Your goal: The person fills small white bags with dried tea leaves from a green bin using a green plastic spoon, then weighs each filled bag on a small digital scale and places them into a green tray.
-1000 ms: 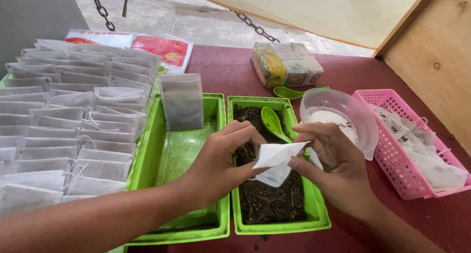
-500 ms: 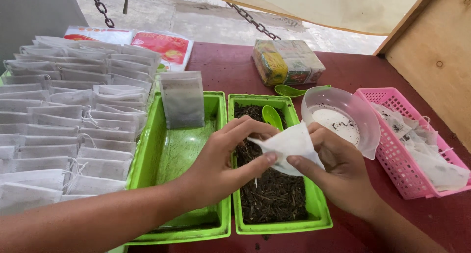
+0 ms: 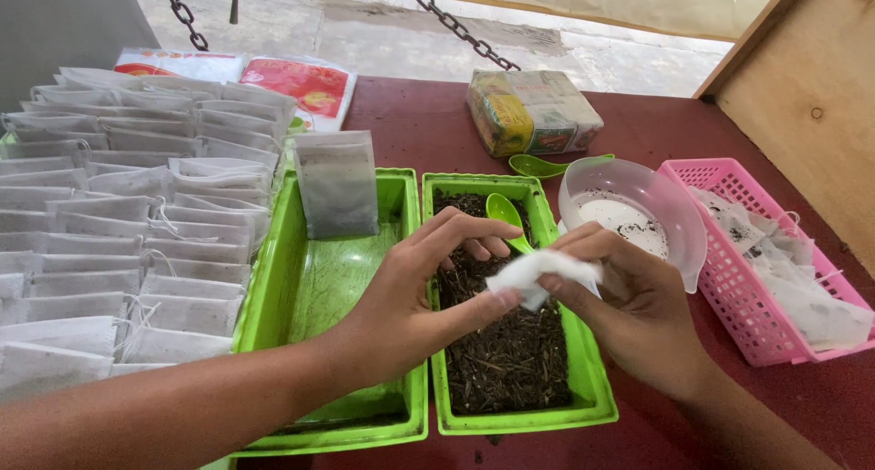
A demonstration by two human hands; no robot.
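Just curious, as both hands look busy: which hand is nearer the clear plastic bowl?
The right hand: it sits just beside the bowl, holding the white pouch. The left hand is farther off, over the green trays.

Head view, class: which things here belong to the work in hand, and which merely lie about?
In use:
left hand
right hand
white bag
tray of dark leaves
green spoon

Lying about:
wrapped packet
pink basket
clear bowl

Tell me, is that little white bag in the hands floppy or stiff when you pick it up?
Probably floppy: the white bag bends and creases between the left hand and right hand. It seems very light, pinched by fingertips alone. It looks thin, so it could tear if pulled hard.
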